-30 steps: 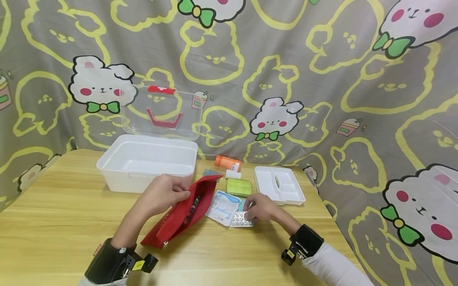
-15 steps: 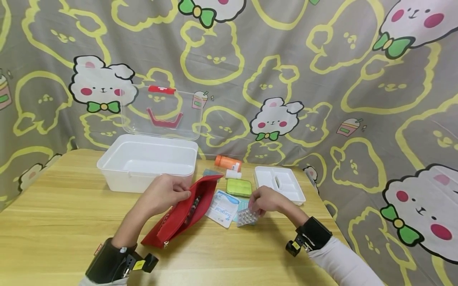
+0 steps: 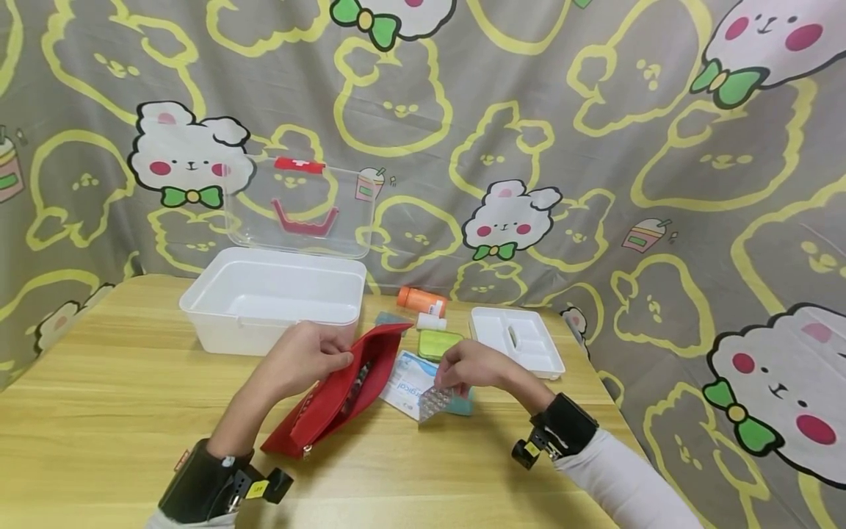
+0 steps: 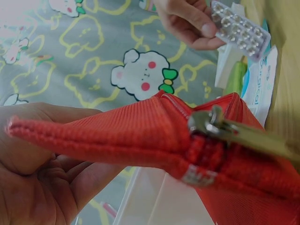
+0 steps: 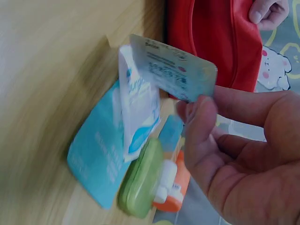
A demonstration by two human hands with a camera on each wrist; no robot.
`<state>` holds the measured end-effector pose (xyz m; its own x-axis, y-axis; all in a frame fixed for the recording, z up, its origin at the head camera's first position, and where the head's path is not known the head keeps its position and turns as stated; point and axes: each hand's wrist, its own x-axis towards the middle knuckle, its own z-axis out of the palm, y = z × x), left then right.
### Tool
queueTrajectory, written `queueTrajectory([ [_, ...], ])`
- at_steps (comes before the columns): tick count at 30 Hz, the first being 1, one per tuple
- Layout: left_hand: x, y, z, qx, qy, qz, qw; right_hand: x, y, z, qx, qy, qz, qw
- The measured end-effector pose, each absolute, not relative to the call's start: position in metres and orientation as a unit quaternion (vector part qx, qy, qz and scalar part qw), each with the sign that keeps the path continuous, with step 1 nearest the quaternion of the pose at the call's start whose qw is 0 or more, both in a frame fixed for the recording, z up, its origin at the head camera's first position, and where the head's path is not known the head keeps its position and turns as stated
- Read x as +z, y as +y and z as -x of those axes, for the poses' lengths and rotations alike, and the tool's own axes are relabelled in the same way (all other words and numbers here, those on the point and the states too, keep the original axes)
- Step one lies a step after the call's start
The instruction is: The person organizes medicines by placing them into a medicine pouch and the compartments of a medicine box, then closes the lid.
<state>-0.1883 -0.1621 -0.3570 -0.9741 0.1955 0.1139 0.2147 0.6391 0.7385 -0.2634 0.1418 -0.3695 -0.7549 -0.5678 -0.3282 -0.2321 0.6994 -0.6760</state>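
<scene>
My left hand (image 3: pixel 307 360) pinches the edge of a red zip pouch (image 3: pixel 370 375), which gapes at the top with something patterned inside. In the left wrist view the pouch's metal zip pull (image 4: pixel 234 133) hangs near the camera. My right hand (image 3: pixel 477 365) pinches a silver blister pack of pills (image 3: pixel 436 404) by one end, tilted above the table. Its printed foil back (image 5: pixel 173 68) faces the right wrist camera. Beneath it, a white and blue "Surgical" packet (image 3: pixel 405 382) overlaps a teal packet (image 5: pixel 101 150).
Behind the pouch stands a white box (image 3: pixel 218 327) with its clear lid (image 3: pixel 258 220) raised. An orange bottle (image 3: pixel 416 300), a small white bottle (image 3: pixel 431 322) and a green case (image 3: pixel 432 344) lie at the back. A white compartment tray (image 3: pixel 545 353) sits at the right.
My right hand has lifted the blister pack off the table and carried it left toward the pouch, tilting it. The left hand and pouch have stayed put.
</scene>
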Motion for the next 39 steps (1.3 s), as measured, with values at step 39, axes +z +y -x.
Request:
queueTrajectory([
  [39, -0.356, -0.165, 0.189, -0.409, -0.904, 0.121, 0.016, -0.360, 0.100, 0.259, -0.398, 0.844, 0.241, 0.267],
])
